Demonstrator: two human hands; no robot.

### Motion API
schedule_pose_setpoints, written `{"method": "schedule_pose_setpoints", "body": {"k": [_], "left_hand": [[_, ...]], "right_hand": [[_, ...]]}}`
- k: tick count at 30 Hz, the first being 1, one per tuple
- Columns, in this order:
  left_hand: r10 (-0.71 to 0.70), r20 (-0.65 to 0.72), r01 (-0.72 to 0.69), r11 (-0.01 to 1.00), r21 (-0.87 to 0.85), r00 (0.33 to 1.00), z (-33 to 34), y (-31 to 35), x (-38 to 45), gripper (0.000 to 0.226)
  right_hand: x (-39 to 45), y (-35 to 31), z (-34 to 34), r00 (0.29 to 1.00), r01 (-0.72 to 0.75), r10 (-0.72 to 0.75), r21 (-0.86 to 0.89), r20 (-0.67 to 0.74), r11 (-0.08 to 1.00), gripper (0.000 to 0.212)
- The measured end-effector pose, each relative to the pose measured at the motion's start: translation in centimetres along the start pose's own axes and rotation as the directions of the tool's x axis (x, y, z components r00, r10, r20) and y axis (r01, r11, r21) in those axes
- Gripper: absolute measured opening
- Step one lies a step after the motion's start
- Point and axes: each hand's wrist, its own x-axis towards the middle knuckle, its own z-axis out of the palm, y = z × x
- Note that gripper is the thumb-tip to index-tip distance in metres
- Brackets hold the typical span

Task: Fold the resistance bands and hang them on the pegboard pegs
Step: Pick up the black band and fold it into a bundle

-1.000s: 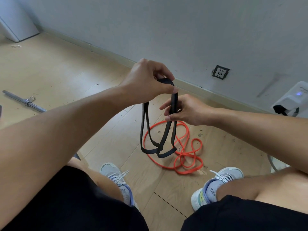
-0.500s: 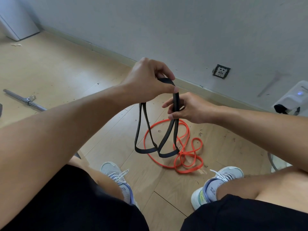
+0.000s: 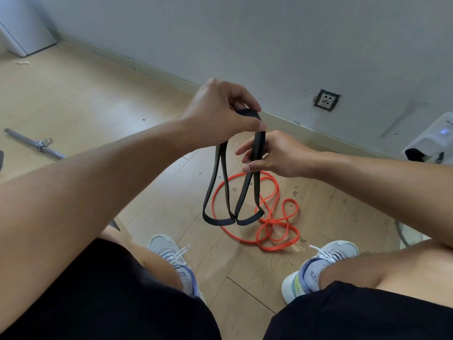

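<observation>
Far left: a bare chrome steel bar [image 3: 34, 144] lies on the pale wood-plank floor [image 3: 85, 99], well apart from my work.

Left of centre: my left hand [image 3: 220, 111] holds the top fold of the flat black rubber resistance band [image 3: 241, 192]; thumb and curled fingers [image 3: 247, 99] pinch the bend, and two doubled loops hang from it, their lower ends above the floor between my grey lace-up trainers [image 3: 175, 256].

Centre right: my right hand [image 3: 277, 155] grips the right-hand strands just below the fold, fingers wrapped round them with the fingertips [image 3: 245, 152] pointing left.

Below it: the thin orange rubber resistance band [image 3: 277, 214] lies in loose, overlapping coils on the floor, unfolded, behind the hanging black loops.

Right: a white wall socket [image 3: 326, 100] is set low in the grey wall [image 3: 269, 45], and a white device with a small blue light [image 3: 434, 141] stands at the frame edge.

Risks, as I judge them: the elastic may spring out of the pinch if either grip loosens, undoing the fold; the loops hang uneven, so a further fold could twist; the hanging ends may snag the orange coils if lowered.

Not legible: the pegboard and its pegs are out of view. How many strands pass through my right palm is hidden. The device and the bar are both cut off by the frame.
</observation>
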Motion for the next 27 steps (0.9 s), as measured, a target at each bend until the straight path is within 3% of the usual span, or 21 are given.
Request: {"method": "schedule_pose_setpoints", "body": {"k": [17, 21, 27], "left_hand": [[-0.015, -0.002, 0.015, 0.997, -0.08, 1.0, 0.4, 1.2, -0.3, 0.028], [-0.015, -0.025, 0.012, 0.991, -0.135, 1.0, 0.1, 1.5, -0.3, 0.029], [-0.083, -0.119, 0.033, 0.928, -0.37, 0.989, -1.6, 0.8, 0.2, 0.029]], "right_hand": [[0.7, -1.3, 4.0, 0.998, -0.063, 0.068, 0.183, -0.017, 0.981, 0.071], [1.0, -1.7, 5.0, 0.997, -0.061, 0.07, 0.241, -0.026, 0.969, 0.056], [1.7, -1.3, 4.7, 0.988, -0.057, 0.089, 0.243, -0.125, 0.968, 0.014]]}}
